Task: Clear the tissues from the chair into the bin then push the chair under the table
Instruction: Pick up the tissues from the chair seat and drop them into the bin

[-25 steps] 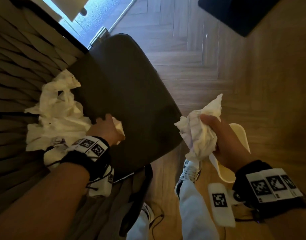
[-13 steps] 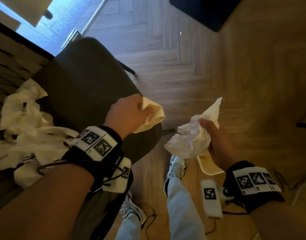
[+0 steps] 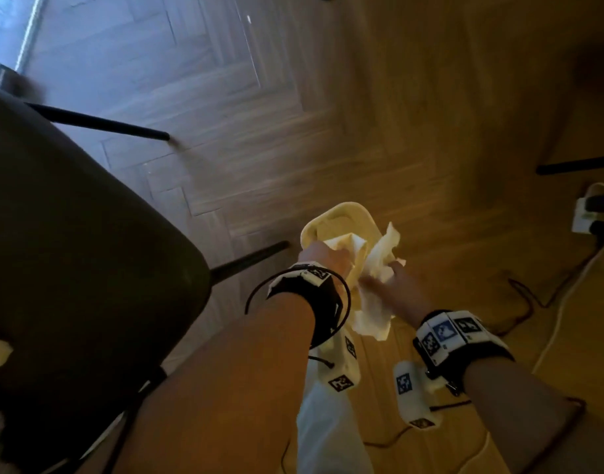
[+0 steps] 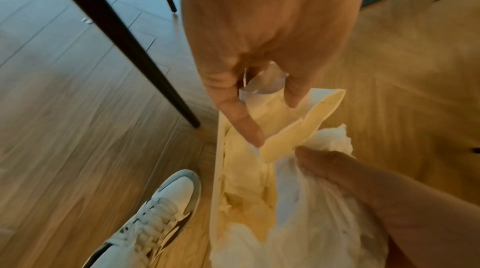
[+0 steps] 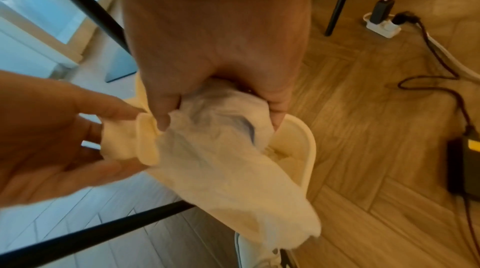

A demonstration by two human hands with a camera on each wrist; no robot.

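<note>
Tissues (image 3: 379, 268) are bunched over the mouth of the bin (image 3: 331, 213), which stands on the floor just beside the chair's front leg.

Herringbone wood floor (image 3: 362, 114) fills most of the head view, warm amber to the right and cooler grey-blue toward the upper left (where a pale strip of light shows at the edge). A dark chair (image 3: 71, 251) takes the left side, its thin black legs splayed onto the boards; a bit of white tissue shows at its far left edge. Another black leg crosses the far right, and near it a white power strip (image 3: 588, 217) lies on the floor with cables trailing toward the person. A white shoe (image 4: 155, 221) stands next to the bin in the left wrist view.

The bin is a small cream tub with a rounded rim, already holding crumpled paper inside.

Both forearms reach down and forward, meeting above the bin. The right hand (image 3: 396, 285) holds a large crumpled wad, its fingers (image 5: 278, 112) and thumb curled round it, the loose end hanging down over the rim. The left hand (image 3: 323, 260) sits just beside it, fingers (image 4: 241, 120) loosely spread and pointing down into the bin, with a smaller folded tissue (image 4: 303, 125) against their tips; whether it is pinched or merely touching I cannot tell.
</note>
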